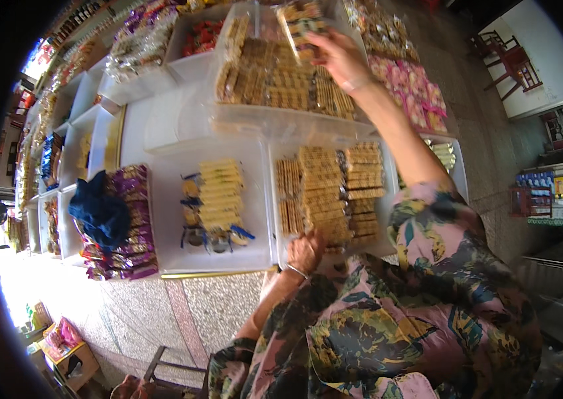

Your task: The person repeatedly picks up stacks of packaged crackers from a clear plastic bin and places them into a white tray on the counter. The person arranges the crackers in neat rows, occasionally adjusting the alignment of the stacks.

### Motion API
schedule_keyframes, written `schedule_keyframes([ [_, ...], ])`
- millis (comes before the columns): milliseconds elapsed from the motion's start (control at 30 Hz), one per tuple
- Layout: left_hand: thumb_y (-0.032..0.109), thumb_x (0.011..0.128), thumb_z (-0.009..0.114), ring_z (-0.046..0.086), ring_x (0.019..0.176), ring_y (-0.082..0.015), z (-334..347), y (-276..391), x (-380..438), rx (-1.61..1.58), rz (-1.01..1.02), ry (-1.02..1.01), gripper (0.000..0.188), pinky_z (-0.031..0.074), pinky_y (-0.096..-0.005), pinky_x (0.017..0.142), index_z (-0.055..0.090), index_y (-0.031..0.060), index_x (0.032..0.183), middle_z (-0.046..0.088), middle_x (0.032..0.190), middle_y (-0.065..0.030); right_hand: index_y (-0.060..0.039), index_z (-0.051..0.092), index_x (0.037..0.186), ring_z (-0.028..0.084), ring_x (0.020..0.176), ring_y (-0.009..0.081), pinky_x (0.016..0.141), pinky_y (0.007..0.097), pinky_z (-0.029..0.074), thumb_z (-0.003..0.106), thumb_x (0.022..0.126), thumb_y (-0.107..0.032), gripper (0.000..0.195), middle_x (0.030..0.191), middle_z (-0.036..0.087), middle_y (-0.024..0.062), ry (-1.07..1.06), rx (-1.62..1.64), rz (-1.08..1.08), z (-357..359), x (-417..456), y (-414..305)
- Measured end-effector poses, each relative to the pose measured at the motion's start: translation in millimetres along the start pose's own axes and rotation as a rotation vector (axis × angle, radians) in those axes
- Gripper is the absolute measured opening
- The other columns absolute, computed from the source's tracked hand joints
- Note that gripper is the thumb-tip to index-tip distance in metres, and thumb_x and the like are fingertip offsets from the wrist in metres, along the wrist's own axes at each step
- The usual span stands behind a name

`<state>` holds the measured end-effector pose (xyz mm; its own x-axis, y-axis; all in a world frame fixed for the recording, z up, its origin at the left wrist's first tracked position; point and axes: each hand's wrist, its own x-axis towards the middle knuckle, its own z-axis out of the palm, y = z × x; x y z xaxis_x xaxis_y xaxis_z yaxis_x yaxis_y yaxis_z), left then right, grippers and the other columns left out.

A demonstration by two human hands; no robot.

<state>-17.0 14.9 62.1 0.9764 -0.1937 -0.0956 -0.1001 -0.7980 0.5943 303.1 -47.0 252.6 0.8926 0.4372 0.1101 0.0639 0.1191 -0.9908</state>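
Observation:
High in the view, my right hand (pixel 336 55) grips a clear-wrapped pack of brown snack bars (pixel 301 25). Below that pack is a translucent plastic bin (pixel 286 117) holding several rows of similar wrapped snacks (pixel 286 75). Closer to my body sits a second plastic bin (pixel 276 252) with stacked tan packs (pixel 323 194). My left hand (pixel 305 252) is at this bin's near edge, against the lowest packs. Its fingers look bent, but their tips are hidden, so I cannot tell whether they grasp anything.
Left of the near bin, a white bin (pixel 166 239) holds yellow and blue-trimmed packs (pixel 219 197). Dark blue cloth (pixel 102 212) lies on purple packets (pixel 134 214). Pink packages (pixel 411 92) stand beyond my right arm. A dark chair frame (pixel 171 366) is at the bottom.

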Motion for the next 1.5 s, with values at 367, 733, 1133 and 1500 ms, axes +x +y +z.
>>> schedule_keyframes([
  [367, 0.024, 0.077, 0.060, 0.060, 0.065, -0.0351, -12.3, 11.5, 8.8, -0.062, -0.063, -0.054, 0.020, 0.046, -0.0459, 0.057, 0.051, 0.0066, 0.083, 0.061, 0.071, -0.0171, -0.0058, 0.062, 0.097, 0.057, 0.078, 0.0224, 0.069, 0.0318, 0.049, 0.067, 0.074, -0.017, 0.026, 0.087, 0.055, 0.0071, -0.546, -0.939, 0.168, -41.8, -328.3, 69.8],
  [733, 0.004, 0.070, 0.061, 0.060, 0.085, -0.0344, -39.6, -4.0, 12.9, 0.002, 0.069, -0.376, 0.032, 0.046, -0.0434, 0.069, 0.049, 0.0086, 0.099, 0.062, 0.087, -0.0144, -0.0057, 0.052, 0.098, 0.054, 0.084, 0.0276, 0.065, 0.0359, 0.048, 0.066, 0.073, -0.017, 0.031, 0.088, 0.047, 0.0092, -0.388, -1.065, -0.261, 0.7, -337.6, 139.3],
  [1133, 0.023, 0.072, 0.068, 0.063, 0.061, -0.0168, -21.6, -23.6, 15.2, -0.368, 0.064, -0.236, 0.030, 0.050, -0.0312, 0.055, 0.055, 0.0060, 0.093, 0.064, 0.072, -0.0086, 0.0113, 0.039, 0.113, 0.054, 0.073, 0.0377, 0.061, 0.0437, 0.043, 0.064, 0.074, -0.042, 0.070, 0.077, 0.052, 0.0248, -0.348, -0.808, 0.079, -37.4, -341.9, 216.5],
  [1500, 0.032, 0.085, 0.060, 0.054, 0.069, -0.0181, -13.5, -3.7, 6.0, -1.390, -0.663, -0.182, 0.026, 0.050, -0.0322, 0.062, 0.054, 0.0084, 0.092, 0.051, 0.078, -0.0038, 0.0123, 0.028, 0.122, 0.052, 0.073, 0.0373, 0.062, 0.0415, 0.044, 0.064, 0.076, -0.046, 0.083, 0.079, 0.053, 0.0220, -0.045, -0.782, -0.106, -26.8, -360.9, 250.1],
])
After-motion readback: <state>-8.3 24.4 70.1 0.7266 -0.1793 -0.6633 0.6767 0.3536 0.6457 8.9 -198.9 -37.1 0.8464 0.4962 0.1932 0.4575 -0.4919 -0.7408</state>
